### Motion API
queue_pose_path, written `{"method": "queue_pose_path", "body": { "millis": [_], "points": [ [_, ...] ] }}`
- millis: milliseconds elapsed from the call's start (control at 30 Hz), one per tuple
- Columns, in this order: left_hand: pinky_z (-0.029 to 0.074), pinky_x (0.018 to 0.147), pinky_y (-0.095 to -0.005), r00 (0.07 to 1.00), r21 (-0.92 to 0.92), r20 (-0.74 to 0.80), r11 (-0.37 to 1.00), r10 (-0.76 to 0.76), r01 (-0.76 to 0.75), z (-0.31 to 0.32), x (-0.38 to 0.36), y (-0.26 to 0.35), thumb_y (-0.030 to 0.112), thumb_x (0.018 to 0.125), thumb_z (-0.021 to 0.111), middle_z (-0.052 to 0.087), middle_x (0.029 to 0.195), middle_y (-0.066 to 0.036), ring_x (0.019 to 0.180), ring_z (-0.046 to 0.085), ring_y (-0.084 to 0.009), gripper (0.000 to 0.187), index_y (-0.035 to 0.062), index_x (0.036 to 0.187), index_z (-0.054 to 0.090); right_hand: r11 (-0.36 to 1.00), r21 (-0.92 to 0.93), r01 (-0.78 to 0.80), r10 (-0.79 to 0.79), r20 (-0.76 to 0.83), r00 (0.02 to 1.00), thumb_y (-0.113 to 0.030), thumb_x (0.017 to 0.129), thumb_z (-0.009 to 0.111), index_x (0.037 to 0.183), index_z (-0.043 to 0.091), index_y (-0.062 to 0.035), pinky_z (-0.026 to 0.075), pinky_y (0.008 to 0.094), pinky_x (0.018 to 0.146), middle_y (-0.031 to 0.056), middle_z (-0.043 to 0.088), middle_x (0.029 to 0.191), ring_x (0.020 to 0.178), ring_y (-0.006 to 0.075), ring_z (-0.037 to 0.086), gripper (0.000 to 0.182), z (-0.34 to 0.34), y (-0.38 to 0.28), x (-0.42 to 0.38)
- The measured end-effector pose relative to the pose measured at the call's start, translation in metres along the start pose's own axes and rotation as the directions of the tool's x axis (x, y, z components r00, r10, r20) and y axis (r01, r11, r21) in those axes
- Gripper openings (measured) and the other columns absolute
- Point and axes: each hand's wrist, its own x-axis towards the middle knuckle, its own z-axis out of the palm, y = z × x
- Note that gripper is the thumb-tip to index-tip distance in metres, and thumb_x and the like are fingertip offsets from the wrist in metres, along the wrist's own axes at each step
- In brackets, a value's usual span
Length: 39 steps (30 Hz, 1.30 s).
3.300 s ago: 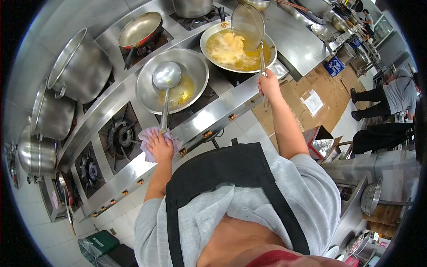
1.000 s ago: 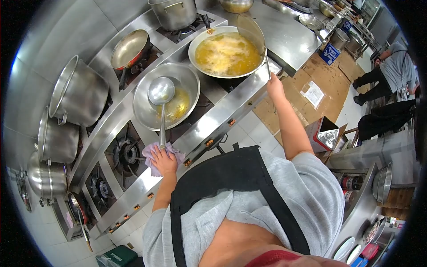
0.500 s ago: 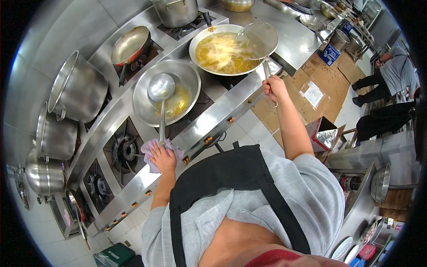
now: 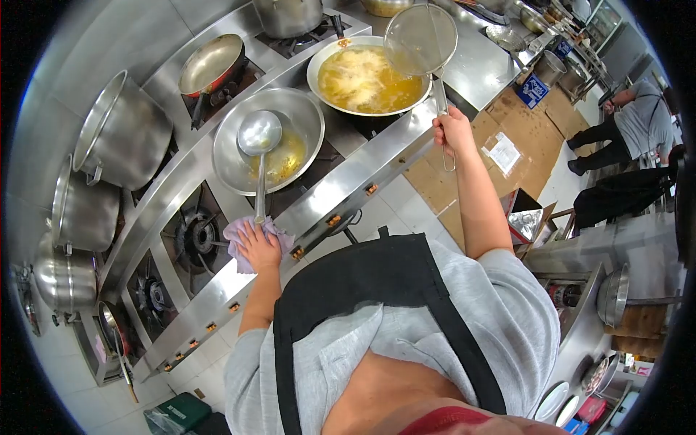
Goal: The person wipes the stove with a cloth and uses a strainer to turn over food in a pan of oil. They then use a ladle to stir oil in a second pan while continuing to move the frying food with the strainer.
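Observation:
My right hand (image 4: 454,131) is closed round the handle of a wire-mesh strainer (image 4: 420,40), its round basket raised above the right rim of a pan (image 4: 314,80). Yellow oil (image 4: 406,88) in that pan bubbles and foams pale. My left hand (image 4: 261,248) lies with fingers spread on a crumpled purple cloth (image 4: 238,233) at the stove's front edge. The ladle (image 4: 259,135) rests in a wide steel bowl-shaped pan (image 4: 309,109) with some oil; its handle reaches down to the cloth beside my fingers.
A red frying pan (image 4: 210,69) stands behind the steel pan. Large pots (image 4: 130,138) line the back left, near bare burners (image 4: 197,235). Cardboard (image 4: 464,170) covers part of the floor at right. Farther right stands another person (image 4: 638,119).
The strainer has risen away from the oil to above the pan's right rim, with my right hand still round its handle. My left hand stays on the cloth. The view has shifted slightly.

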Motion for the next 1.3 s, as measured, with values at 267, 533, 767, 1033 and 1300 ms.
{"method": "queue_pose_path", "body": {
  "millis": [267,533,767,1033,1300],
  "points": [
    [0.014,0.107,-0.0577,1.000,-0.024,-0.013,1.000,-0.012,0.012,0.002,0.001,-0.002,0.031,0.084,0.047,0.032,0.145,-0.011,0.136,0.022,-0.0359,0.050,0.0132,0.130,0.045,0.771,-0.616,0.160,-0.266,-0.084,0.960,-0.009,0.085,0.047,0.127,0.046,-0.0084,0.042,0.0290,0.043,0.0057,0.056,0.069,0.048,0.0136,0.049,0.042,-0.011,0.021,0.039],
    [0.013,0.108,-0.0574,1.000,-0.013,-0.013,1.000,-0.009,0.009,-0.001,0.002,-0.001,0.030,0.083,0.048,0.032,0.146,-0.011,0.136,0.022,-0.0361,0.053,0.0154,0.134,0.043,0.435,-0.893,0.114,-0.400,-0.079,0.913,-0.010,0.084,0.045,0.120,0.049,-0.0008,0.044,0.0450,0.085,0.0287,0.059,0.103,0.099,0.0415,0.056,0.038,0.000,0.020,0.025],
    [0.012,0.108,-0.0568,0.999,-0.043,0.032,0.999,-0.018,0.019,-0.005,0.002,-0.002,0.031,0.082,0.049,0.032,0.146,-0.012,0.136,0.022,-0.0366,0.056,0.0159,0.135,0.041,0.769,-0.633,-0.093,0.040,-0.097,0.994,0.001,0.083,0.038,0.104,0.044,0.0020,0.043,0.0378,0.044,0.0176,0.057,0.077,0.055,0.0235,0.054,0.022,0.010,0.001,0.006],
    [0.012,0.108,-0.0568,1.000,-0.061,0.014,0.998,-0.013,0.013,-0.003,0.002,-0.003,0.031,0.083,0.049,0.032,0.145,-0.012,0.136,0.023,-0.0367,0.055,0.0156,0.135,0.041,0.972,-0.083,-0.221,0.221,-0.007,0.975,0.003,0.082,0.036,0.096,0.040,0.0004,0.035,0.0289,0.040,0.0087,0.047,0.072,0.047,0.0130,0.040,0.015,0.031,-0.011,-0.029],
    [0.015,0.107,-0.0576,1.000,-0.060,0.002,0.998,0.009,-0.009,-0.002,0.002,-0.005,0.031,0.083,0.048,0.033,0.145,-0.014,0.135,0.023,-0.0375,0.055,0.0149,0.135,0.041,0.964,0.167,-0.206,0.187,0.121,0.975,0.002,0.084,0.039,0.087,0.040,0.0025,0.034,0.0266,0.043,0.0101,0.048,0.075,0.049,0.0104,0.038,0.003,0.028,-0.028,-0.070]
  ]
}}
